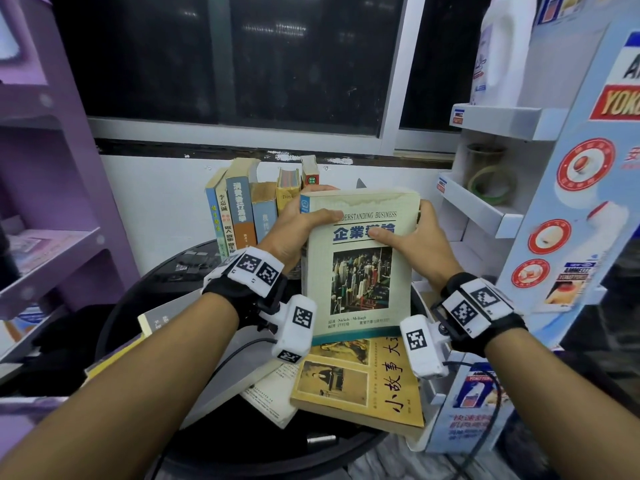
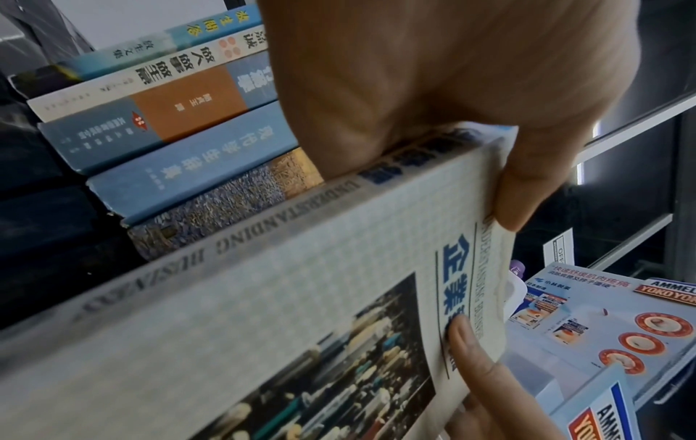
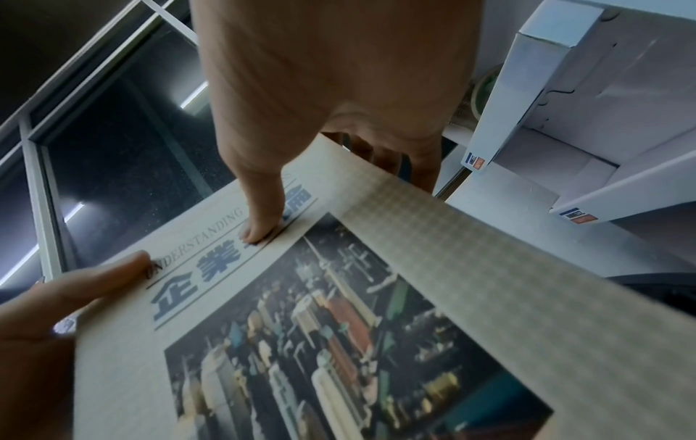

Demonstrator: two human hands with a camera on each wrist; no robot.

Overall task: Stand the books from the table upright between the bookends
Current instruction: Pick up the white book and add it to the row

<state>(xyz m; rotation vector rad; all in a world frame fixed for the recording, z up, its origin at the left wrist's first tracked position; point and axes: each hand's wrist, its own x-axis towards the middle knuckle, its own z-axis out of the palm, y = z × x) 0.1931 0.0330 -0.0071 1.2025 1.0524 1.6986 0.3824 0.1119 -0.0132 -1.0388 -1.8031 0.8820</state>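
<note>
Dark window panes fill the wall behind a round black table, with purple shelving at nine o'clock and a white cardboard display stand at three o'clock printed "YOKO YOKO".

I hold one thick cream textbook upright over the table, front cover toward me. It reads "UNDERSTANDING BUSINESS", with blue characters 企業概論, a city photograph, and "Nickels · McHugh" below. My left hand grips its spine edge, thumb laid over the title line. My right hand grips the page edge, thumb pressed on the blue characters and fingers curled behind.

At twelve o'clock, a row of standing books leans against the wall; I count about seven spines, one reading 李嘉誠 and another 消費者行為學. My textbook stands just beside the row's right end.

At six o'clock a yellow book lettered 小故事 lies flat, overlapping a white book. Another flat book shows under my left wrist.
</note>
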